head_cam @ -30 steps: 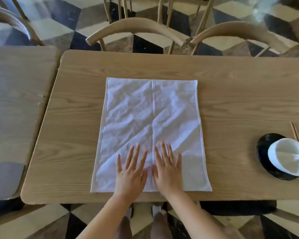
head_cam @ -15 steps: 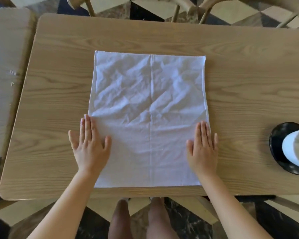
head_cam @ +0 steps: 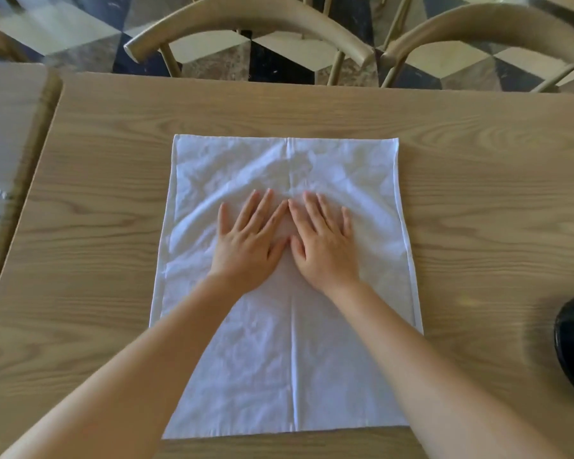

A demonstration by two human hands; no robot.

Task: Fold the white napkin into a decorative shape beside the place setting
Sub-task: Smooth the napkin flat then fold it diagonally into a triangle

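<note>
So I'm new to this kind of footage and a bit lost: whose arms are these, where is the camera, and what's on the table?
There is no machine here. A person wears a camera on the head, looking down at their own bare arms. The left hand and right hand lie flat, side by side, palms down on a white napkin spread on a wooden table. Nothing is gripped; they press on the cloth. At the right edge sits a black dish holding something white. Beyond the table stand wooden chairs.
</note>
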